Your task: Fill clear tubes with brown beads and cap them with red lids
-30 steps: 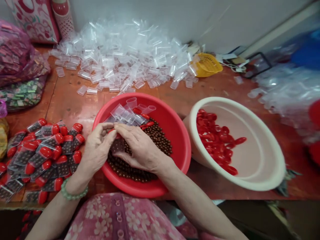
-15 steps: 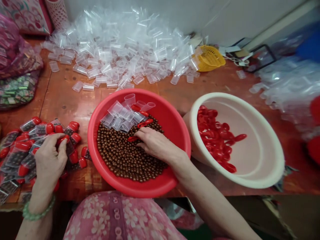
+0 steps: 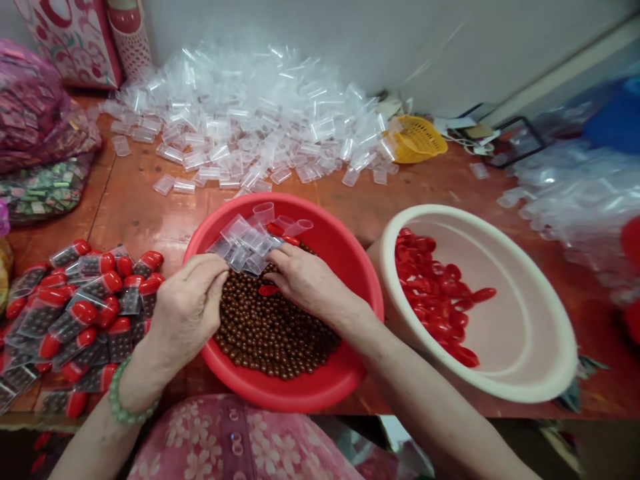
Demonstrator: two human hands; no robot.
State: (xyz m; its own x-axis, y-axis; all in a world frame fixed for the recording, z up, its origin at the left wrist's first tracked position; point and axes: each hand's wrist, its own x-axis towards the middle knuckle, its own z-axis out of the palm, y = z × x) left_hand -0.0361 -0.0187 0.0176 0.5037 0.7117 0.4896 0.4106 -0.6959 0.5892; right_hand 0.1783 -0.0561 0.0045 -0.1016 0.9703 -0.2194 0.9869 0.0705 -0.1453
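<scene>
My left hand (image 3: pixel 193 303) reaches over the left rim of the red basin (image 3: pixel 367 280). Its fingers are pinched together at the edge of a small heap of clear plastic tubes (image 3: pixel 245 240); what they hold, if anything, is hidden. My right hand (image 3: pixel 313 283) is inside the basin, its fingers curled beside the same tubes. A red plastic cap (image 3: pixel 269 291) sticks out from under its fingers. Small round brown balls (image 3: pixel 280 333) cover the basin's bottom. Other red pieces (image 3: pixel 287 237) lie behind the right fingertips.
Filled, red-capped tubes (image 3: pixel 83 320) are piled on the wooden table (image 3: pixel 135 220) at left. A white basin (image 3: pixel 530 293) of red caps (image 3: pixel 435 293) stands at right. Behind lie many clear tubes (image 3: pixel 240 120), a yellow basket (image 3: pixel 417 139) and a purple bag (image 3: pixel 35 100).
My left hand has left the filled tubes and moved right to the basin's clear tubes. My right hand stays in the basin, slightly shifted. The view has tilted slightly upward.
</scene>
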